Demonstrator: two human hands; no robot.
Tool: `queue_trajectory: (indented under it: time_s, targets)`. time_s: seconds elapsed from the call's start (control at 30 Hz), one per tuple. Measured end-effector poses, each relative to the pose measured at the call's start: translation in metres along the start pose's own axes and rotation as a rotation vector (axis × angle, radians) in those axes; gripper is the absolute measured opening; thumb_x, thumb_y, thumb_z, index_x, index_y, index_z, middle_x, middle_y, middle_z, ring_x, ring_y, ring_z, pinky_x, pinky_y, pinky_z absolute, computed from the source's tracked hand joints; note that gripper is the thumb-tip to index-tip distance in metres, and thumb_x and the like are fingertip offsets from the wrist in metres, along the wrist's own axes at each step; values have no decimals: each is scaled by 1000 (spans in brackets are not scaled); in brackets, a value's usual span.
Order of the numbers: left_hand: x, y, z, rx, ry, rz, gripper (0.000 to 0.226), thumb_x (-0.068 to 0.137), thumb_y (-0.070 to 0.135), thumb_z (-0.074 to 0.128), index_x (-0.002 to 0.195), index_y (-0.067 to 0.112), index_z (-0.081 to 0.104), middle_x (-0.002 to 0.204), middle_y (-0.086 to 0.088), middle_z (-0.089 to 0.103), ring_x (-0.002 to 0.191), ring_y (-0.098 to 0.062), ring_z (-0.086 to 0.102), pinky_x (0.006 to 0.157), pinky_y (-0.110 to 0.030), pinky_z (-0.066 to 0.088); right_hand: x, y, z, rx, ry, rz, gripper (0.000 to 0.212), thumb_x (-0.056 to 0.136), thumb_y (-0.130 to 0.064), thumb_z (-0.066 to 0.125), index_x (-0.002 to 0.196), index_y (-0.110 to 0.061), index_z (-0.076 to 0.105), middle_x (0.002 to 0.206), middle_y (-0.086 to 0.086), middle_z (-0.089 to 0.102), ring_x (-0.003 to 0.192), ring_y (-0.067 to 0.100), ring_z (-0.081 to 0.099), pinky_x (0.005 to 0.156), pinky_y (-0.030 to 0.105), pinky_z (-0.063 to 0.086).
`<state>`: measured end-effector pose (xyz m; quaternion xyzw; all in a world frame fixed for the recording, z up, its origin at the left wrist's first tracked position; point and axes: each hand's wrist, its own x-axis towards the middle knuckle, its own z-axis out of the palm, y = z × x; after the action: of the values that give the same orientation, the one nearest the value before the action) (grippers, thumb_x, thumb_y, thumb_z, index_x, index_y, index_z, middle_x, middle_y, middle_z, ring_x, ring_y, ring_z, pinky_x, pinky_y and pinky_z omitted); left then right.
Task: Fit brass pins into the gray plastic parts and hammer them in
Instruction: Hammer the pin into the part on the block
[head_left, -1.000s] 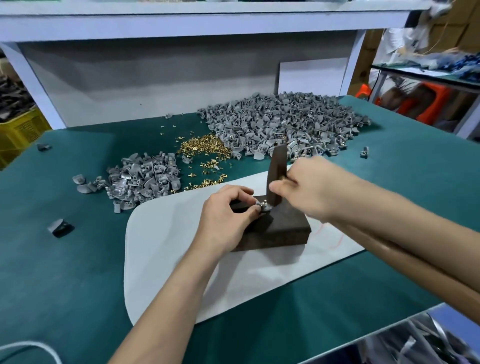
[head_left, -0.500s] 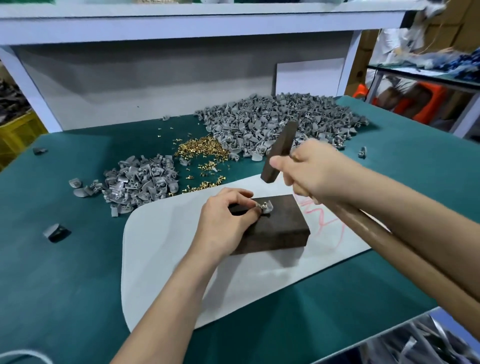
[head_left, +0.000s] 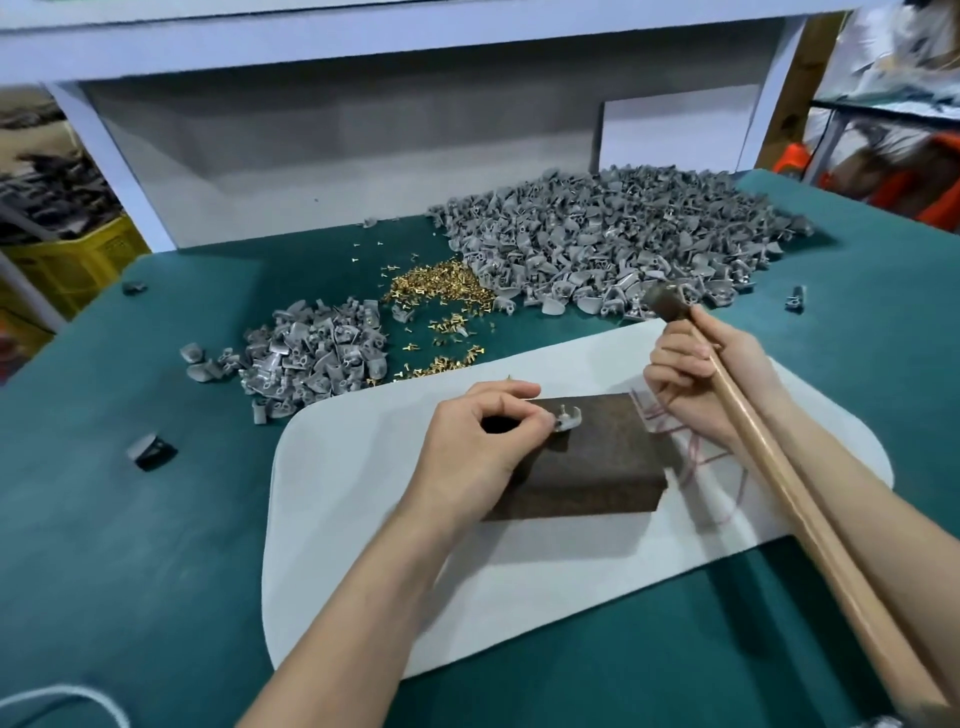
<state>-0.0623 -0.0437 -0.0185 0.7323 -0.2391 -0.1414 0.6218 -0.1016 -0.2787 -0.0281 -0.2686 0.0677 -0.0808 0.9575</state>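
Gray plastic part (head_left: 567, 419) on block (head_left: 597, 467), pinched by left hand (head_left: 478, 441), right hand (head_left: 696, 379) grip closed round hammer (head_left: 753, 415)

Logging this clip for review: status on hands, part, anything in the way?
Left grip pinches part on block. Right grip holds hammer, head up beyond block. Nothing between hammer and part.

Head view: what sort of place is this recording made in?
Probably a small factory's hand-assembly bench: a large heap of gray plastic parts and loose brass pins lie on a green-covered table, the right hand holds a hammer, and a yellow crate stands alongside.
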Motion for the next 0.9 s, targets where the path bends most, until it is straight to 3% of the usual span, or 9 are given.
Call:
queue_trajectory:
  time_s: [0.1,0.27,0.4,0.5,0.6,0.67,0.73,0.8,0.9]
  targets:
    - [-1,0,0,25,0,0,21,80,11,72,62,22,70,102,11,69,95,10,59,82,-1,38,-1,4,3,-32,42,3,50,98,-37,35,55,-15,51,40,-9,34,30,3,28,38,17,23]
    - [-5,1,1,210,110,117,17,82,13,65,70,24,60,99,14,68,100,2,58,87,-15,41,-4,6,9,-132,71,16,52,95,-39,37,52,-15,53,38,-8,34,29,5,30,37,19,27]
    - [-9,6,0,275,192,238,23,79,10,64,70,27,53,85,13,69,89,4,60,74,-5,40,-6,8,16,-223,103,10,45,88,-38,44,52,-13,54,36,-5,34,28,7,31,35,18,28]
    - [-9,7,0,290,215,259,21,79,8,65,73,25,54,79,10,68,81,0,62,73,-10,43,-6,12,18,-268,147,7,45,92,-39,42,56,-13,51,36,-4,34,27,8,31,34,16,28]
    - [-10,9,0,395,221,316,15,81,10,64,78,22,56,80,11,65,87,-10,59,80,-25,45,-9,12,24,-336,188,8,43,96,-40,37,64,-12,44,34,-4,32,25,8,30,34,14,27]
    - [-11,11,0,536,229,415,8,82,13,62,80,20,58,81,11,63,87,-14,55,83,-35,44,-16,9,34,-502,222,46,42,98,-39,35,67,-12,41,34,-3,30,25,10,28,34,13,26]
    - [-11,12,0,633,232,496,2,81,18,61,81,20,59,82,10,62,85,-15,54,84,-39,43,-29,7,48,-846,264,77,43,100,-38,36,67,-10,42,34,-1,31,24,13,27,32,14,26]
    - [-11,12,1,664,223,506,4,81,19,66,82,19,62,83,9,64,86,-16,55,85,-40,44,-43,11,65,-1181,258,53,43,99,-36,42,67,-7,46,35,2,35,26,15,29,31,15,28]
    - [-7,8,0,637,201,455,6,80,16,72,85,18,69,87,9,68,91,-16,58,88,-36,44,-59,30,90,-1455,204,15,41,97,-33,46,67,-5,50,33,2,40,26,14,33,31,16,30]
